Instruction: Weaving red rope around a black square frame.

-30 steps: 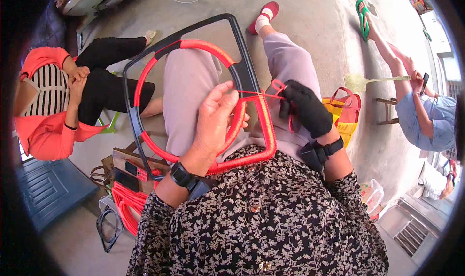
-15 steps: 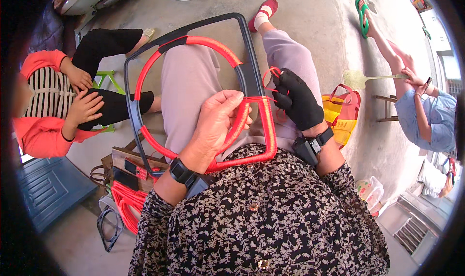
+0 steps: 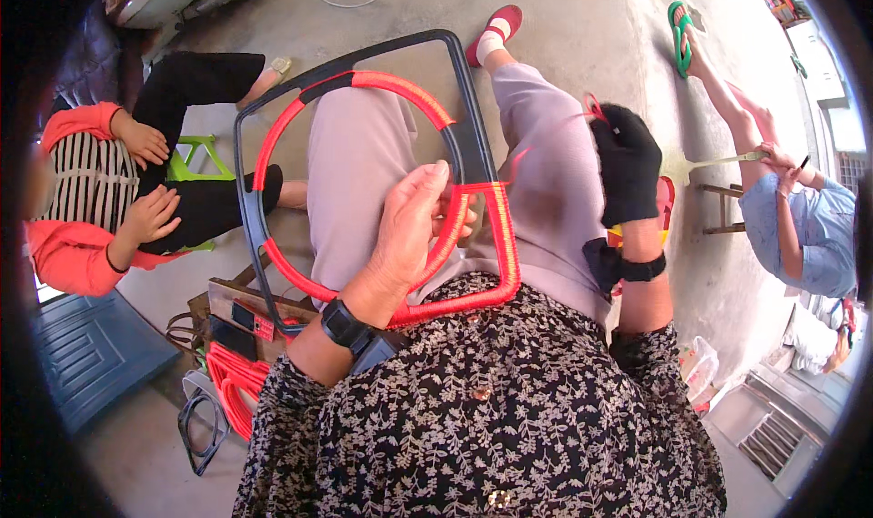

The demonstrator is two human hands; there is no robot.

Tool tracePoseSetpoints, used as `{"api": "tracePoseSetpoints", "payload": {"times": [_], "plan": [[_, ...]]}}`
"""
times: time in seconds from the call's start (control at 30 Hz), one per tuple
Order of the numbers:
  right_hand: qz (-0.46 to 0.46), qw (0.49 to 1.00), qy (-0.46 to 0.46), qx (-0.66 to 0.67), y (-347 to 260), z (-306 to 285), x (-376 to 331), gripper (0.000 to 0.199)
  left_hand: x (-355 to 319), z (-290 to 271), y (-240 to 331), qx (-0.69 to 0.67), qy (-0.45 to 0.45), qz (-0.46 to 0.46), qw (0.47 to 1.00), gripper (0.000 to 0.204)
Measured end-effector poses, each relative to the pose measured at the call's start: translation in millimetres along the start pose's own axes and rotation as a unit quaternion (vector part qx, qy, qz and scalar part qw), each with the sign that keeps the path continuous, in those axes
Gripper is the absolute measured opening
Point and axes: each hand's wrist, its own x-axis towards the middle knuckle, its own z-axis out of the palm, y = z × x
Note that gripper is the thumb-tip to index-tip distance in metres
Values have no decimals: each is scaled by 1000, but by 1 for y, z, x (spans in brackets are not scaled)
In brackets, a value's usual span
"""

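Note:
Over my lap lies a black frame (image 3: pixel 459 72) with a ring inside it, large parts of both wound in red cord. My bare left hand (image 3: pixel 407 222) is closed round the wound right side of the ring, thumb pointing up. Off to the right, my right hand (image 3: pixel 626 168) in a black glove is curled closed on a thin red cord (image 3: pixel 595 107). Between this hand and the frame's wound right side the cord is thin and smeared by motion. The gloved fingertips are partly hidden.
At lower left, red-wound frames (image 3: pixel 232 377) lie by a small wooden stool (image 3: pixel 218 295) holding a dark phone (image 3: pixel 233 336). A black frame (image 3: pixel 204 427) rests on the floor. One person sits at left, another at right with a fly swatter (image 3: pixel 718 161). A plastic bag (image 3: pixel 698 365) stands at lower right.
My right hand has swung right and slightly up, away from the frame, drawing the red cord out. The left hand and the frame have stayed almost in place.

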Motion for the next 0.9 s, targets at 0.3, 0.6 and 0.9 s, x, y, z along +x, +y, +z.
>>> {"api": "tracePoseSetpoints", "payload": {"times": [0.3,0.6,0.9], "plan": [[-441,875,-197,12,-105,22,-37,35,0,3,-2,-5,27,111,993,25],[141,781,-485,367,-40,37,-30,17,6,-17,-9,-120,-42,-85,988,31],[54,782,-470,406,-37,56,-41,22,7,-11,-8,-55,-24,-71,996,24]]}}
